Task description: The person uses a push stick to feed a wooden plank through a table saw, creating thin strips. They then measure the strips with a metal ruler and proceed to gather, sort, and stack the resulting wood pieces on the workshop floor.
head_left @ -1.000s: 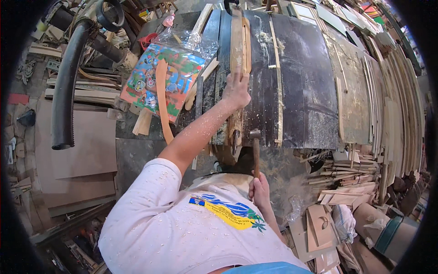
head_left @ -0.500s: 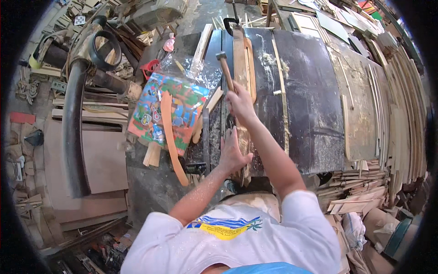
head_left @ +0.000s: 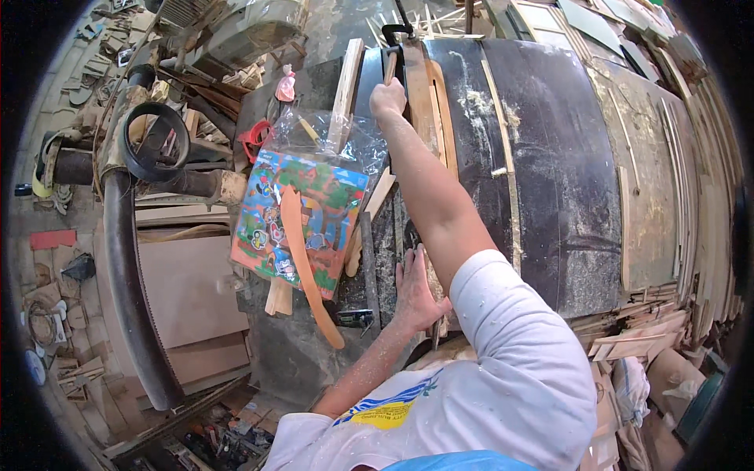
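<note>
My right hand (head_left: 388, 100) grips the wooden handle of a hammer (head_left: 391, 67), reaching to the far end of a narrow wooden board (head_left: 428, 94), beside a black clamp (head_left: 397, 33). My left hand (head_left: 418, 289) lies spread at the near end of the board, partly behind my right arm, with its fingers apart and touching the work. Much of the board is hidden under that arm. Left of it, a colourful illustrated sheet (head_left: 310, 180) in clear plastic lies on the dark bench (head_left: 550, 157), with a curved orange wooden piece (head_left: 298, 235) on top.
A large black hose assembly with a ring (head_left: 153, 141) stands at the left. Stacked strips and panels (head_left: 699, 196) line the right, with offcuts below. A red plastic object (head_left: 255, 140) and a pink bag (head_left: 285, 86) are at the back left. Wood pieces cover the left floor.
The hammer in my right hand has risen from low near my body to the far clamp. My left hand has moved from mid-board back toward me, to the near end.
</note>
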A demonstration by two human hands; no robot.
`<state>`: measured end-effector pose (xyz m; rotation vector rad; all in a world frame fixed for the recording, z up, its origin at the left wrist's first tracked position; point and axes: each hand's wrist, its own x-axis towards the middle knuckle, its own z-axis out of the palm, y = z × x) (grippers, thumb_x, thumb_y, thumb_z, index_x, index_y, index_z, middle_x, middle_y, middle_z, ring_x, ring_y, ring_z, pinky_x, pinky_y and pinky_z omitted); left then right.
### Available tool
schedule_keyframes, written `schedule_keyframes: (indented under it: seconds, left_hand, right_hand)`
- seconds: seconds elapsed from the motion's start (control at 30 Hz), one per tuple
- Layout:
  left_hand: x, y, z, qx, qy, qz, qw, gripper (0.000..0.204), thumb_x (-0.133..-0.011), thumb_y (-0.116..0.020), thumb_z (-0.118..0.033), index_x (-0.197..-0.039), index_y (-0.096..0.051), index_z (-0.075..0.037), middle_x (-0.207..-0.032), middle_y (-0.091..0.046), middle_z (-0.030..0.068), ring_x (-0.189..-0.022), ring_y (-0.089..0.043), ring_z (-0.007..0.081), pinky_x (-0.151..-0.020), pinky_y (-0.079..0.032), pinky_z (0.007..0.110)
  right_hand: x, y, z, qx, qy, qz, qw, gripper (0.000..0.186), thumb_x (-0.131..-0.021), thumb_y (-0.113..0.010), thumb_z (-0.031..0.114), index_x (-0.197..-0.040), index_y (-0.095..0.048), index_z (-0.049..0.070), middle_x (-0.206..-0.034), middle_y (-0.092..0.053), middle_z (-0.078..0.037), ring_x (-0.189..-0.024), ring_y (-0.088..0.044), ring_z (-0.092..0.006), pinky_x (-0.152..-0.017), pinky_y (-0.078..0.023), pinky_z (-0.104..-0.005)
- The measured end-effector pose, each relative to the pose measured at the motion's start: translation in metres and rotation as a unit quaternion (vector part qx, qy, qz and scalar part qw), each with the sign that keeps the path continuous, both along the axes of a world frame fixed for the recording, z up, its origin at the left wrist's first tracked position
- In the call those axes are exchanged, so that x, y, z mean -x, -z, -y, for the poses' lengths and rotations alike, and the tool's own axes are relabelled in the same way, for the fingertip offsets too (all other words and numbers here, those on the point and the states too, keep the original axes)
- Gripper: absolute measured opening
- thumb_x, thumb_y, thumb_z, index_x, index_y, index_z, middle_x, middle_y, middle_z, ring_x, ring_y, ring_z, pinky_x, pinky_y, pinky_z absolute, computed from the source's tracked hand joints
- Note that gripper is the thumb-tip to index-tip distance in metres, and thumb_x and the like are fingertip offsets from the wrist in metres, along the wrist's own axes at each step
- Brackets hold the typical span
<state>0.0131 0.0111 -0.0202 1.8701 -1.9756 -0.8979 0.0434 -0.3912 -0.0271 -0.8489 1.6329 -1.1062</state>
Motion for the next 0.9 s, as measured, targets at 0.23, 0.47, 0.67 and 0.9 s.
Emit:
schedule_keyframes:
  seconds: [0.23,0.47,0.67,0.9]
  left_hand:
    - [0.001,0.003,-0.001,-0.011,0.017,0.032,0.999,0.119,-0.076,-0.078,-0.048,-0.156,-0.006,0.004,-0.158,-0.022,0.0303,-0.150,-0.017,0.0452,-0.121,-0.009,0.060]
    - [-0.001,0.005,-0.003,-0.011,0.025,0.030,0.999,0.120,-0.076,-0.078,-0.049,-0.156,-0.006,0.005,-0.156,-0.024,0.0312,-0.150,-0.016,0.0449,-0.121,-0.009,0.060]
    - [-0.002,0.006,-0.004,-0.008,0.022,0.018,1.000,0.120,-0.074,-0.080,-0.043,-0.156,-0.006,0.004,-0.157,-0.024,0.0292,-0.150,-0.016,0.0448,-0.121,-0.009,0.059]
    - [0.001,-0.002,0.000,-0.027,0.014,0.020,0.999,0.120,-0.073,-0.080,-0.041,-0.155,-0.006,0.005,-0.158,-0.023,0.0292,-0.150,-0.016,0.0447,-0.122,-0.009,0.059]
  right_hand:
    - [-0.003,0.005,0.008,-0.008,0.020,0.001,1.000,0.030,-0.090,-0.050,0.016,-0.112,-0.063,0.002,-0.113,-0.068,-0.026,-0.112,-0.064,-0.0422,-0.097,-0.049,-0.0481]
    - [-0.004,0.002,0.008,0.010,0.028,0.000,1.000,0.032,-0.089,-0.050,0.019,-0.114,-0.063,0.001,-0.115,-0.067,-0.027,-0.114,-0.063,-0.0429,-0.100,-0.047,-0.0484]
    - [-0.002,0.005,0.014,0.007,0.005,-0.018,1.000,0.032,-0.090,-0.050,0.018,-0.114,-0.063,0.002,-0.115,-0.067,-0.026,-0.114,-0.063,-0.0426,-0.099,-0.047,-0.0484]
    - [0.003,0.011,0.013,0.008,-0.013,-0.019,1.000,0.034,-0.091,-0.050,0.016,-0.119,-0.059,0.000,-0.118,-0.066,-0.028,-0.116,-0.062,-0.0433,-0.101,-0.047,-0.0495]
